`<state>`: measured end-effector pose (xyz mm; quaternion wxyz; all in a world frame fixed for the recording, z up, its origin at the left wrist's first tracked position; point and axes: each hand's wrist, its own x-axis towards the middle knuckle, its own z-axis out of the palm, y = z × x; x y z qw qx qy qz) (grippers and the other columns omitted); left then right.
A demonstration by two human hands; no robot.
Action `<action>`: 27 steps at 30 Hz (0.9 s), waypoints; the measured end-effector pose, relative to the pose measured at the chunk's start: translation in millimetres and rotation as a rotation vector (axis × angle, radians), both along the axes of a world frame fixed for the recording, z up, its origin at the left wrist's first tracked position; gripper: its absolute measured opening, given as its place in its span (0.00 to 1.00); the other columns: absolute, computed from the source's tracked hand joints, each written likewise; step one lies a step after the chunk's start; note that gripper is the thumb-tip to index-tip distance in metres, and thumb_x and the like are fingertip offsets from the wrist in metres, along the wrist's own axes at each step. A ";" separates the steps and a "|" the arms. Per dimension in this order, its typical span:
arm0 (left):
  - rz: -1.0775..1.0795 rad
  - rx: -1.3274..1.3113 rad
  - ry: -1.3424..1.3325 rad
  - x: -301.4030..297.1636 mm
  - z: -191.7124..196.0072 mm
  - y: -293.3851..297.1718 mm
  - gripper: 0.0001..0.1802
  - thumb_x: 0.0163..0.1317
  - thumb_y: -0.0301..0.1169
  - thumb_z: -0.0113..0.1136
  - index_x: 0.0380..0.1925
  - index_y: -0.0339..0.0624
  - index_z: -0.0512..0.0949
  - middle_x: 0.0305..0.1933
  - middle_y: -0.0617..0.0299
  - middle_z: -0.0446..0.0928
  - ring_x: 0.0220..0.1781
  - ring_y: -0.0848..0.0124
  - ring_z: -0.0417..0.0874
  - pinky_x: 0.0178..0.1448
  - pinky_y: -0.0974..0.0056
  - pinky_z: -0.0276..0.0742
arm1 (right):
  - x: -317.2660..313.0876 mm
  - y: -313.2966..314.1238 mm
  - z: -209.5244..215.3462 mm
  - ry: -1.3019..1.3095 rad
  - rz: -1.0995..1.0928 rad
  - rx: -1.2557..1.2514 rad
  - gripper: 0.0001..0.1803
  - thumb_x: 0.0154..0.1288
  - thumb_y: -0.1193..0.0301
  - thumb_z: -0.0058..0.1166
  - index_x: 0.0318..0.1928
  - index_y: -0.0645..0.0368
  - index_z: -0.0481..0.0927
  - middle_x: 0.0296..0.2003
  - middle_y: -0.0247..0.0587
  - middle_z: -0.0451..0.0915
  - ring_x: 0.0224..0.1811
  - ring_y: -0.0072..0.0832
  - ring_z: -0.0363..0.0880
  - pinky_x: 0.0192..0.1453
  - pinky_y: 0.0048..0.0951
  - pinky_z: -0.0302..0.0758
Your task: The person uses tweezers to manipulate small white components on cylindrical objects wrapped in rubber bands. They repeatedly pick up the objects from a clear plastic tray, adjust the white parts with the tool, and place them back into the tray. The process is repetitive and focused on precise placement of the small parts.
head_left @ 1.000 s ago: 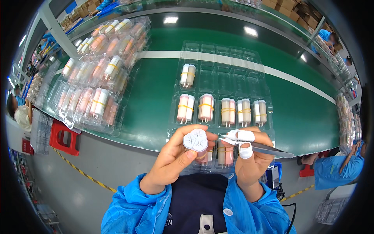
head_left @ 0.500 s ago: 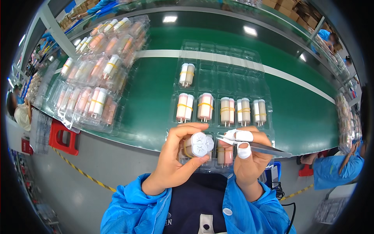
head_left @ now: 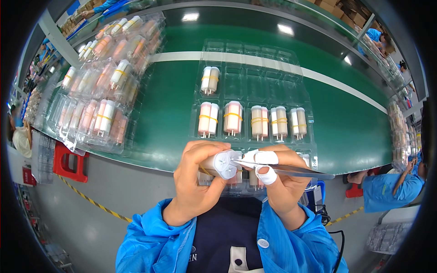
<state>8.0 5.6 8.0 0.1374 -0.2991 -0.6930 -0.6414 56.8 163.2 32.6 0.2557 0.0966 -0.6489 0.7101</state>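
My left hand (head_left: 195, 179) is closed around a bundle of capped cylinders (head_left: 223, 164) with a yellow band, its pale, lobed end turned up toward me. In my right hand (head_left: 287, 184), whose thumb and forefinger are wrapped in white tape, is a pair of metal tweezers (head_left: 298, 171). The tweezer tips meet the right side of the bundle's end face; whether they grip anything there is too small to tell. Beneath both hands lies a clear plastic tray (head_left: 266, 82) with pockets, holding several banded pink, white and beige cylinder bundles (head_left: 232, 117), pins toward me.
Stacked clear trays of similar bundles (head_left: 91, 111) stand at the left on the green work surface (head_left: 346, 123). A red stool (head_left: 70, 163) is below the table edge at left. At the right, a person in blue (head_left: 391, 193) sits beside more stacked trays (head_left: 399, 136).
The tweezers have moved left, from beside the bundle onto its end face. My left hand has tilted the bundle slightly. The whole view has shifted a little.
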 end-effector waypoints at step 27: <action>-0.142 0.047 -0.190 3.6 2.8 -5.7 0.29 0.55 0.22 0.64 0.56 0.31 0.64 0.49 0.50 0.74 0.52 0.67 0.78 0.54 0.64 0.75 | -10.6 -3.6 -1.6 0.092 0.137 -0.187 0.10 0.63 0.81 0.54 0.45 0.70 0.76 0.39 0.52 0.78 0.30 0.31 0.80 0.32 0.31 0.78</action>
